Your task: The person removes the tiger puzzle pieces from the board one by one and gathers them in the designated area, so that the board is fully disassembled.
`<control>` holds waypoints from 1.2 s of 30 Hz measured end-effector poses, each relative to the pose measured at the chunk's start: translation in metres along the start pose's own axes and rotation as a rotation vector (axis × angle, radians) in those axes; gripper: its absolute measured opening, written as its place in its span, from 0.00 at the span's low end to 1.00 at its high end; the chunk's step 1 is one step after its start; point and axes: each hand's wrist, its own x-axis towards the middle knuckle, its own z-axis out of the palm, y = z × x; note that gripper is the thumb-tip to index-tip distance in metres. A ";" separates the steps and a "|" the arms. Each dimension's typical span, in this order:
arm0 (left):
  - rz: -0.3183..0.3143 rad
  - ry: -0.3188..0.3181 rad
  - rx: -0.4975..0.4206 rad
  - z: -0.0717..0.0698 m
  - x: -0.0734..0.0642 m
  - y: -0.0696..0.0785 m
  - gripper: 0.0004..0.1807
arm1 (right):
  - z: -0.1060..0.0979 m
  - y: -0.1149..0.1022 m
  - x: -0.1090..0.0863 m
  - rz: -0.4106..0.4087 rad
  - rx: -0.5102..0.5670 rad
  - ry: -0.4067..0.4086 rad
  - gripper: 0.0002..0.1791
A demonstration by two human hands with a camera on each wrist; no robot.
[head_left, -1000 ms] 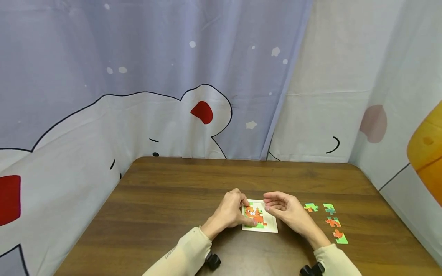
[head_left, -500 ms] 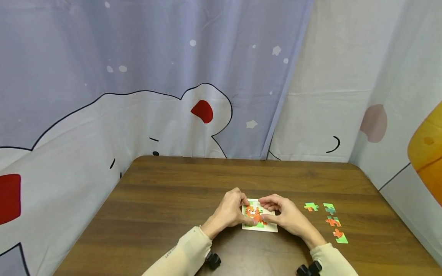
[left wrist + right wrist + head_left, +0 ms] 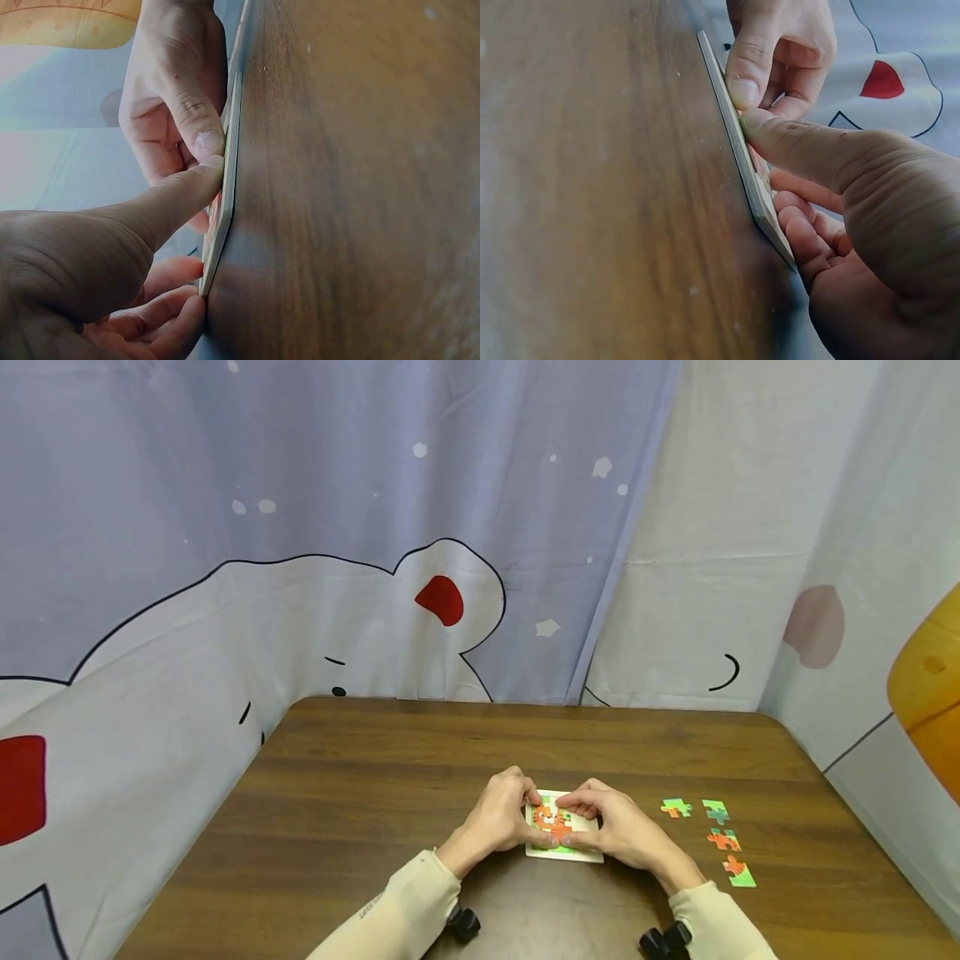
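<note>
A small jigsaw tray with a pale frame lies on the table, partly filled with pieces showing an orange cat-like animal on green. My left hand holds the tray at its left side, its thumb on the pieces and fingers at the far edge. From the right, my right hand reaches over it, thumb tip beside the left thumb and fingers bent onto the tray's face. Both thumbs press close together in the left wrist view, just inside the tray's edge. The hands hide parts of the picture.
Several loose puzzle pieces lie to the right on the brown wooden table: a green-and-orange one, a green-and-teal one, an orange one and a corner. A printed curtain hangs behind.
My right hand has moved left onto the tray, its thumb now coming up to the left thumb. The left hand keeps its place; the loose pieces have not moved.
</note>
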 end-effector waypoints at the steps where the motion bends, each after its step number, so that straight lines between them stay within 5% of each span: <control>1: 0.009 0.003 -0.003 0.001 0.000 -0.001 0.29 | -0.001 0.000 0.000 0.002 -0.003 -0.003 0.27; 9: 0.109 0.074 0.005 0.012 0.003 -0.019 0.31 | -0.003 -0.004 0.004 0.032 0.036 -0.019 0.24; 20: 0.042 0.023 -0.008 0.001 0.000 -0.002 0.28 | 0.001 -0.002 0.003 0.030 0.063 0.000 0.24; 32: 0.105 0.066 0.027 0.028 0.012 -0.035 0.30 | 0.004 0.002 0.002 0.018 0.043 0.012 0.25; 36: 0.086 0.050 0.011 0.013 0.004 -0.017 0.29 | 0.003 0.002 0.002 0.014 0.041 0.016 0.24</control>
